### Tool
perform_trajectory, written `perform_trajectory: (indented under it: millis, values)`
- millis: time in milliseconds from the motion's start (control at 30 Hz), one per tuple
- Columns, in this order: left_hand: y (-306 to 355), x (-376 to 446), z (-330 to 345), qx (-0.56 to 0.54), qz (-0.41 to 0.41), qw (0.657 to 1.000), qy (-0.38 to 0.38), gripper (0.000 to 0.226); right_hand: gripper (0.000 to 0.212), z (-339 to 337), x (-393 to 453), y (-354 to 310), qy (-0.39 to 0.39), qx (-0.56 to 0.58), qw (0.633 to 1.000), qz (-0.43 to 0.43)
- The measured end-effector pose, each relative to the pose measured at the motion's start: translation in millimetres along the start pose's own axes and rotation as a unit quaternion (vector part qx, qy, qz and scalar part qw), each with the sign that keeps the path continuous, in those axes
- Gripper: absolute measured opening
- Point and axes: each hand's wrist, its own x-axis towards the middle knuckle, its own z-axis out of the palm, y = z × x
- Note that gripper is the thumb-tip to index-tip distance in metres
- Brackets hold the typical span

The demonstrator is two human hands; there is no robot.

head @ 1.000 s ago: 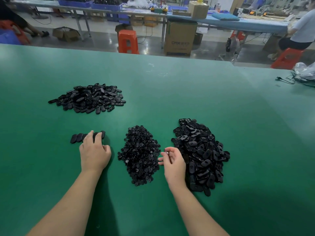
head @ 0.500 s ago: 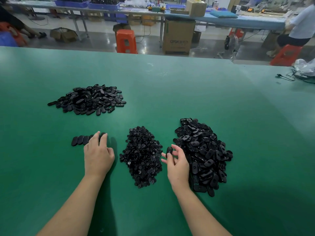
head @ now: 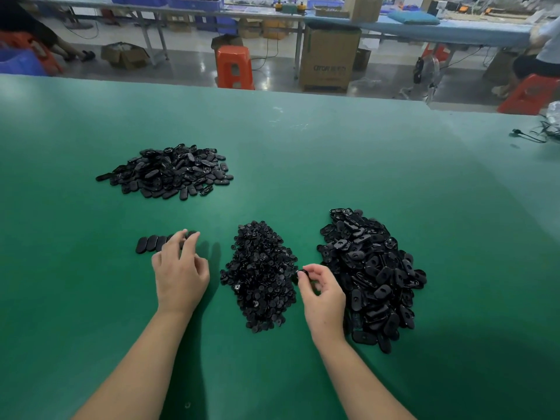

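Note:
Three heaps of black plastic parts lie on the green table (head: 333,153): oval shells at the far left (head: 169,172), small round pieces in the middle (head: 260,274), oval shells with holes at the right (head: 372,274). A short row of oval shells (head: 151,244) lies side by side in front of the left heap. My left hand (head: 180,272) hovers over the row's right end, fingers straight and spread, tips near the shells. My right hand (head: 322,294) sits between the middle and right heaps and pinches a small black piece (head: 303,272) between thumb and forefinger.
Beyond the table's far edge stand orange stools (head: 235,66), a cardboard box (head: 328,57) and long benches with crates. A person sits at the far right (head: 542,53). Black cables (head: 533,136) lie on the table's right side.
My left hand has lifted off the row and spread its fingers. My right hand has dropped toward the middle heap, still pinching a black piece.

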Motion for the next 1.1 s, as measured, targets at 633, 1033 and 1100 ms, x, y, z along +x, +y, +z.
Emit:
perform_trajectory:
  millis: [633, 1033, 1100]
  values:
    - [159, -41, -5, -0.108, 0.086, 0.98, -0.143, 0.033, 0.019, -1, 4, 2, 0.003, 0.01, 1.0, 0.006]
    - [96, 13, -7, -0.127, -0.063, 0.979, -0.148, 0.024, 0.005, -1, 2, -7, -0.019, 0.078, 0.996, 0.042]
    - [71, 25, -5, -0.107, -0.101, 0.974, -0.174, 0.026, 0.01, -2, 1, -7, -0.018, 0.061, 0.997, 0.038]
